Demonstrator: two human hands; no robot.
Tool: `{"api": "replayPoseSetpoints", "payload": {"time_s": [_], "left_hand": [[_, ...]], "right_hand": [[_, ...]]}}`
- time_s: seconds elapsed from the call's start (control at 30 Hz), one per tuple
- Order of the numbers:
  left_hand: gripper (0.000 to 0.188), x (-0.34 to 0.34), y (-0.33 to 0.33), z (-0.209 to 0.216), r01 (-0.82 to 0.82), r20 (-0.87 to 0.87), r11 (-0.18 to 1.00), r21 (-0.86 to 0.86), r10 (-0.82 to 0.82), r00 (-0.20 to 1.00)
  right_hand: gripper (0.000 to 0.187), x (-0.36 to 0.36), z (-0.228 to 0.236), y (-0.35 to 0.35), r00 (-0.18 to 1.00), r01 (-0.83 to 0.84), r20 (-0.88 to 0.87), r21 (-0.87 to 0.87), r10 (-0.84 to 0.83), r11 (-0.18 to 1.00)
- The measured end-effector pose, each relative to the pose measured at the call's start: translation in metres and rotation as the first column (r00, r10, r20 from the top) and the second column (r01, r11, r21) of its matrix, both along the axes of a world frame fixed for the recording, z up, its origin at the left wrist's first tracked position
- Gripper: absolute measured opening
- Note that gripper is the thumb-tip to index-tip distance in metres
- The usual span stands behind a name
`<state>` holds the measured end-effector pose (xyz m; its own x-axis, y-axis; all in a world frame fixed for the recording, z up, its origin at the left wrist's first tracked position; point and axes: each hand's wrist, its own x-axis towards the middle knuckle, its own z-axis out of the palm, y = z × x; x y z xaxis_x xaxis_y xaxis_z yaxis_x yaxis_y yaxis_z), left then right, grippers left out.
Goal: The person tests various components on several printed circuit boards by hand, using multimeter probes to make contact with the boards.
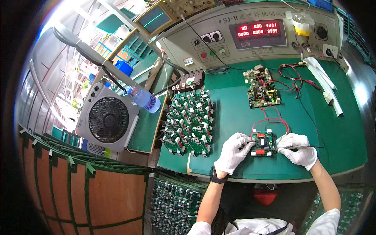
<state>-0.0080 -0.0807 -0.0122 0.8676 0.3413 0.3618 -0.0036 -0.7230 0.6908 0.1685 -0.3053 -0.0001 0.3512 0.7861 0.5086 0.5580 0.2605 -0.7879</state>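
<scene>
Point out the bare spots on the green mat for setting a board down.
Bare mat lies between the stacked boards and the wired board, and right of the right hand. It is crowded around the small board between both hands.
</scene>
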Motion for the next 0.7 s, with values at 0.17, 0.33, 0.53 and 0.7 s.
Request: {"api": "replayPoseSetpoints", "payload": {"time_s": [0.17,0.33,0.53,0.7], "left_hand": [[0.016,0.0002,-0.0011,0.0033,0.006,0.011,1.0,-0.002,-0.006,1.0],[0.015,-0.0001,-0.0008,0.0012,-0.007,-0.023,1.0,-0.013,0.006,1.0],[0.013,0.0005,-0.0018,0.0036,-0.001,-0.006,1.0,0.004,0.001,1.0],[0.014,0.0036,-0.0002,0.001,0.014,0.121,0.999,-0.039,-0.009,0.993]], "right_hand": [[0.013,-0.0016,0.0044,0.0004,1.0,0.018,0.02,0.007,-0.018,1.0],[0.013,-0.0003,0.002,0.0001,0.999,0.007,0.044,0.008,-0.008,1.0],[0.012,0.0,0.001,0.001,1.0,0.007,0.025,0.012,-0.007,1.0],[0.01,0.0049,-0.0008,0.0023,0.977,0.007,0.213,0.069,-0.022,0.998]]}}
